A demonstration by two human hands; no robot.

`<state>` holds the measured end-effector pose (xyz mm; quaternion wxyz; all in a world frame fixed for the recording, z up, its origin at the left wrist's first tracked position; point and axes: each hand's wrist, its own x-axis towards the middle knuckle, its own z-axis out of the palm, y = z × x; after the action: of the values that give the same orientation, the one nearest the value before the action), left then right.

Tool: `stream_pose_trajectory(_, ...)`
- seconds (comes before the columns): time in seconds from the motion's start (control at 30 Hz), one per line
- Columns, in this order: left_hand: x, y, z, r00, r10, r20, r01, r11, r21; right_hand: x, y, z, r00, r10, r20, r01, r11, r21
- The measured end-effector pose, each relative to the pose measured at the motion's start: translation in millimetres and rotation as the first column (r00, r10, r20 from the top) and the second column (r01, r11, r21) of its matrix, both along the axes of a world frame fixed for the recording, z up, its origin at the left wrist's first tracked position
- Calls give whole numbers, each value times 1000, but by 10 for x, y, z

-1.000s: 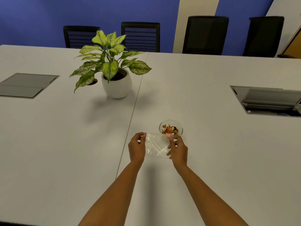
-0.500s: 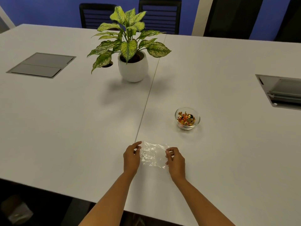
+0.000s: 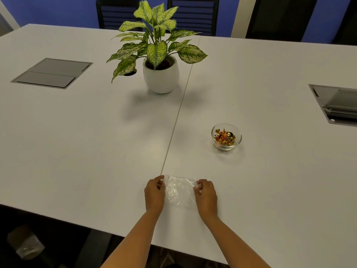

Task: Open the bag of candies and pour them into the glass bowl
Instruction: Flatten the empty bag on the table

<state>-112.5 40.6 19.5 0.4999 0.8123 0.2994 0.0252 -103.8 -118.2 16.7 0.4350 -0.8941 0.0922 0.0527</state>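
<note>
- Nearest the table's front edge, the clear plastic bag (image 3: 179, 191) lay flat on the white table (image 3: 87, 147) and looked empty; no candy showed inside it.
- The left hand (image 3: 154, 194) pinched the bag's left edge between thumb and fingers, and the right hand (image 3: 205, 195) pinched its right edge the same way, so both were clamped on the film, palms down, forearms reaching in from the near side.
- Farther off and to the right, well apart from the bag, the glass bowl (image 3: 238, 139) stood upright with the wrapped candies (image 3: 225, 137) heaped inside.
- Judged from this, the opening and pouring seemed done; at most, letting go of the bag remained.
- At the far side stood a potted plant (image 3: 160, 60), beside the table's centre seam.
</note>
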Motion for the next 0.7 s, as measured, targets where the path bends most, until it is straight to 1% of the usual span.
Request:
stream_pose_trajectory(0.1,-2,-17,9,1000,-4,-3,4,1000,20,-6,1,5,1000,-3,-9,3,1000,-1)
stream_pose_trajectory(0.2,2,-24,39,1000,18,11,-18,1000,21,-42,1,34,999,-36,-2,36,998,42)
stream_pose_trajectory(0.3,94,-19,121,996,51,69,-53,998,26,-12,-22,111,996,-77,44,73,994,83)
stream_pose_trajectory(0.4,287,-36,235,992,37,123,-39,999,21,136,-107,225,988,-93,121,81,991,106)
stream_pose_trajectory(0.53,650,-156,437,980,-47,195,51,999,-17,478,-307,429,974,-103,200,85,992,97)
stream_pose_trajectory(0.7,1153,-391,668,944,-215,250,236,970,-54,1003,-631,661,968,-96,231,94,995,19)
